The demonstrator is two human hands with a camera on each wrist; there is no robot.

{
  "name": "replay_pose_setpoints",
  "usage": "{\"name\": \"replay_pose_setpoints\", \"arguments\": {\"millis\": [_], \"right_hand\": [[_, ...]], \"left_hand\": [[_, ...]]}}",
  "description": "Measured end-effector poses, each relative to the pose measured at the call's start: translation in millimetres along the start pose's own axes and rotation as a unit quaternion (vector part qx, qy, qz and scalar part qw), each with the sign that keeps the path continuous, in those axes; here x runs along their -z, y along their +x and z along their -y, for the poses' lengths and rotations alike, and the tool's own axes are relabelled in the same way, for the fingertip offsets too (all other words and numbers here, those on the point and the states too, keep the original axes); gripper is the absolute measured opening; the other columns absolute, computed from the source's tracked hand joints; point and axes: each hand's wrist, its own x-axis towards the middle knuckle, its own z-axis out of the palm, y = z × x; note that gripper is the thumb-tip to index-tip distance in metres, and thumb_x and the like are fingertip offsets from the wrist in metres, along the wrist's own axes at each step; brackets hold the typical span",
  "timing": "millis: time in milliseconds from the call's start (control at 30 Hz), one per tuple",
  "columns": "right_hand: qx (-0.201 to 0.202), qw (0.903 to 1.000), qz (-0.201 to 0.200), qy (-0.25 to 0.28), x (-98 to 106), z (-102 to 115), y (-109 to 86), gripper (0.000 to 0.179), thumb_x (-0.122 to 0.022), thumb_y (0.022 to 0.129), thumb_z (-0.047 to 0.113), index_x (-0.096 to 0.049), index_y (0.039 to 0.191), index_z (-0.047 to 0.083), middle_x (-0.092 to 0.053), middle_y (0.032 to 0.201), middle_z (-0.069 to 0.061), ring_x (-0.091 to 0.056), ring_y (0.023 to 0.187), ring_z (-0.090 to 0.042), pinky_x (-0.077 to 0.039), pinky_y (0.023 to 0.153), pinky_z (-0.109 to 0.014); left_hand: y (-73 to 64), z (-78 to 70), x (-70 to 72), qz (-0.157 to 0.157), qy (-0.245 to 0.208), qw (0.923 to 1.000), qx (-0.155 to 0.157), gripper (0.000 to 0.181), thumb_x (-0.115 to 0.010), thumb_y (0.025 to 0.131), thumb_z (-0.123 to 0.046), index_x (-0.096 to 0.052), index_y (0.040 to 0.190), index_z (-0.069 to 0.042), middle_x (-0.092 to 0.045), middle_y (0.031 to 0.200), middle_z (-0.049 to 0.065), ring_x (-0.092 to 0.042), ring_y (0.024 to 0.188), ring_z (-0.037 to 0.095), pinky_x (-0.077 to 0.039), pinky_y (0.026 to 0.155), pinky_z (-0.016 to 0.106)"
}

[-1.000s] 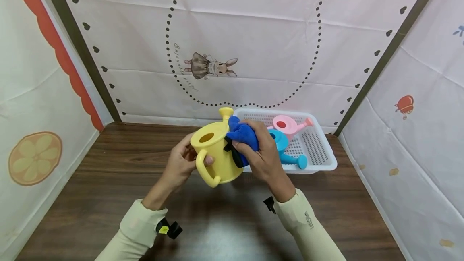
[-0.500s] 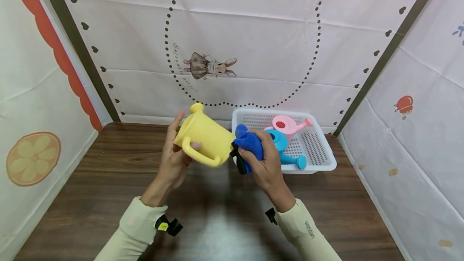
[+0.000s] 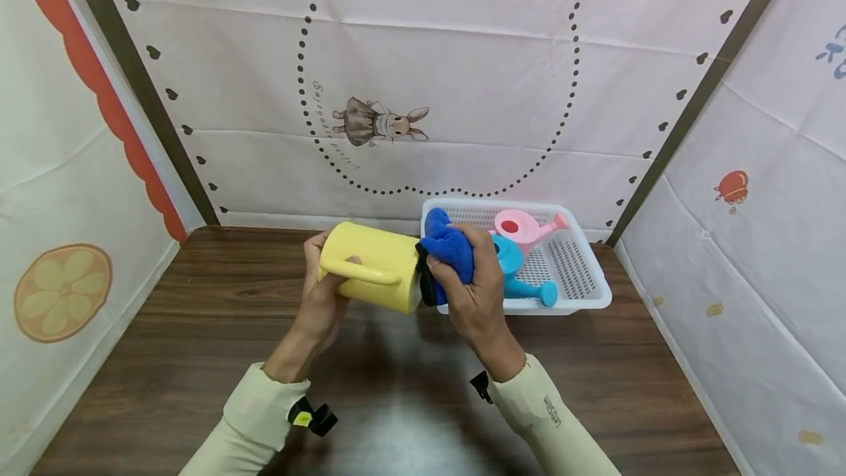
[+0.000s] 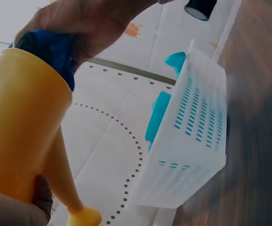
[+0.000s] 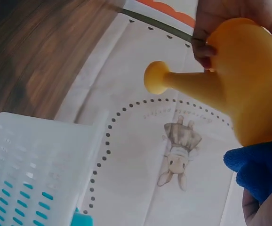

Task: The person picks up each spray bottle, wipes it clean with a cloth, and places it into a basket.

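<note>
A yellow toy watering can (image 3: 380,252) lies on its side in the air over the table, its base turned to the right. My left hand (image 3: 322,300) grips it at the top end, thumb beside the handle. In my right hand (image 3: 479,289) is a bunched blue cloth (image 3: 449,247) with a black edge, pressed against the can's base. The right wrist view shows the can's spout (image 5: 192,84) pointing away from the hands, with the blue cloth (image 5: 260,169) at the base. From the left wrist, the cloth (image 4: 56,52) covers part of the base rim.
A white perforated basket (image 3: 598,281) stands at the back right of the wooden table (image 3: 218,329). Inside it lie a pink watering can (image 3: 518,226) and a blue watering can (image 3: 509,259). A printed cloth wall (image 3: 463,94) rises behind the table, with side walls left and right.
The yellow watering can has tipped from near upright onto its side, base now facing right. My left hand has shifted to its top end; the cloth has moved from its side to its base.
</note>
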Motion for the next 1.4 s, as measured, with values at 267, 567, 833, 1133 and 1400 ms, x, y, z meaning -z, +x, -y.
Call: {"name": "replay_pose_setpoints", "arguments": {"millis": [267,567,833,1133,1400], "right_hand": [[-0.064,0.9958,0.056,-0.034,-8.8,-4.2,-15.0,0.043,-0.072,0.104,0.018,-0.060,0.145,0.009,-0.069,0.138,-0.017,-0.068,0.125,-0.036,-0.064,0.104,-0.060],[0.024,0.9966,0.074,-0.025,-7.2,12.5,-11.3,0.042,-0.074,0.101,0.015,-0.061,0.141,0.007,-0.068,0.135,-0.018,-0.068,0.125,-0.036,-0.065,0.106,-0.056],[-0.024,0.9982,0.048,-0.025,-6.3,2.9,11.3,0.044,-0.070,0.103,0.016,-0.060,0.145,0.004,-0.068,0.137,-0.022,-0.069,0.123,-0.041,-0.064,0.104,-0.065],[-0.060,0.9956,0.065,-0.030,-9.9,-4.6,-2.1,0.042,-0.071,0.103,0.018,-0.062,0.143,0.007,-0.069,0.135,-0.019,-0.068,0.121,-0.038,-0.065,0.102,-0.061],[0.011,0.9966,0.074,-0.034,-10.0,8.8,-9.2,0.042,-0.073,0.100,0.016,-0.063,0.139,0.007,-0.071,0.133,-0.017,-0.069,0.122,-0.035,-0.065,0.105,-0.054]], "left_hand": [[4.8,-4.8,1.7,-0.023,-0.036,0.9990,-0.008,0.068,-0.052,0.111,-0.028,-0.030,0.176,-0.029,-0.066,0.132,-0.005,-0.071,0.096,0.005,-0.063,0.075,0.021],[7.8,-4.5,5.8,-0.034,0.019,0.9992,0.000,0.042,-0.052,0.108,-0.017,-0.053,0.147,-0.032,-0.063,0.124,-0.005,-0.065,0.092,0.009,-0.059,0.072,0.023],[3.8,-2.6,4.1,0.005,0.029,0.9993,-0.023,0.038,-0.050,0.102,-0.011,-0.055,0.136,-0.024,-0.063,0.113,-0.005,-0.064,0.085,0.008,-0.058,0.070,0.024],[6.6,-6.0,1.0,-0.065,-0.015,0.9978,-0.003,0.028,-0.049,0.101,-0.018,-0.061,0.126,-0.023,-0.064,0.108,-0.004,-0.062,0.073,0.008,-0.056,0.062,0.025],[10.8,-9.8,2.1,-0.097,0.016,0.9950,0.015,0.015,-0.056,0.109,-0.023,-0.060,0.123,-0.023,-0.070,0.096,-0.002,-0.067,0.066,0.010,-0.060,0.056,0.028]]}}
